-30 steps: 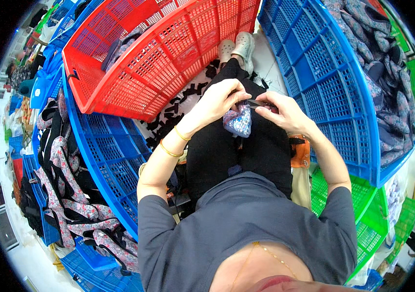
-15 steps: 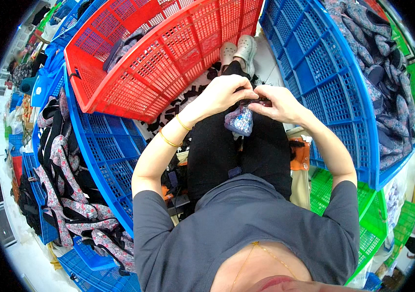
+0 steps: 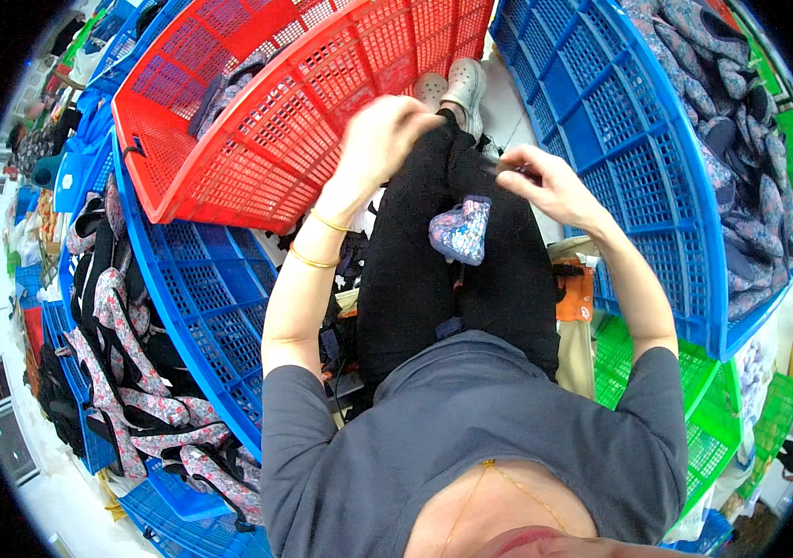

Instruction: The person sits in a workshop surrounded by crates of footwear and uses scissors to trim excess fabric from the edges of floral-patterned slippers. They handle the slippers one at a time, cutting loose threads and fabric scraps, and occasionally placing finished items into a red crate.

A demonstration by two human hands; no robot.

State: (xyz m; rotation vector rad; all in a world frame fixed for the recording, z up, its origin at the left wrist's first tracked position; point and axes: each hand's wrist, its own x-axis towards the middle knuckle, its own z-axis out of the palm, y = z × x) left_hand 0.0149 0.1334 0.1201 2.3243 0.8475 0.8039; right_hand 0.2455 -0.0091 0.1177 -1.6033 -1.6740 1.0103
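A small blue floral fabric piece, shaped like a little boot with a dark edge, lies on my black trousers between the thighs. Neither hand touches it. My left hand is up and to the left of it, in front of the red basket; motion smears its fingers, so whether they hold anything cannot be made out. Above and to the right of the fabric piece is my right hand. Its fingers are loosely curled, with a gap between thumb and forefinger and nothing visible in it.
A red basket leans in at the front left, with floral pieces inside. Blue baskets stand at left and right, beside heaps of floral fabric pieces. A green basket is by my right elbow. Dark scraps litter the floor.
My hands were together over the fabric piece and have parted. The left has moved up and left, the right slightly right. The fabric piece now lies free on my lap.
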